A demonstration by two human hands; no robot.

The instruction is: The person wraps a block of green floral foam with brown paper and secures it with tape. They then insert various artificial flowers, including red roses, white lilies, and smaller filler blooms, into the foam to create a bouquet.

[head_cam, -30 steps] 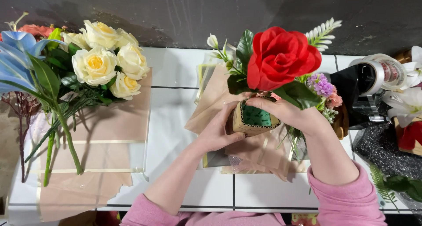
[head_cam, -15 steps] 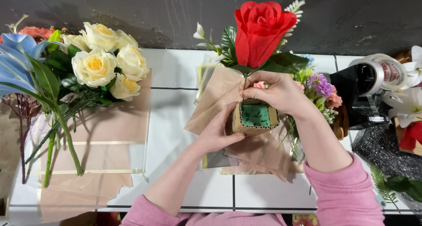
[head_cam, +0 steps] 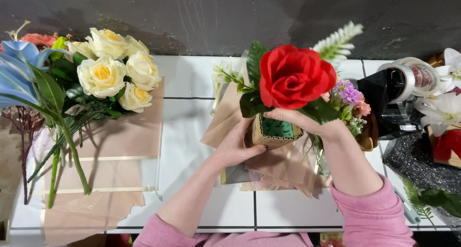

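Above box (head_cam: pixel 271 131) (edge-gripped), right hand (head_cam: pixel 307 122) holds rose (head_cam: pixel 295 76).

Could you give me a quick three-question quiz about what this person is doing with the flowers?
1. True or false: the right hand holds the red fabric rose over the small cardboard box with green foam.
2. Which hand steadies that box? A) left hand B) right hand
3. What colour are the roses in the bunch lying on the brown paper sheet at the table's left?

Key: 1 true; 2 A; 3 cream with yellow centres.
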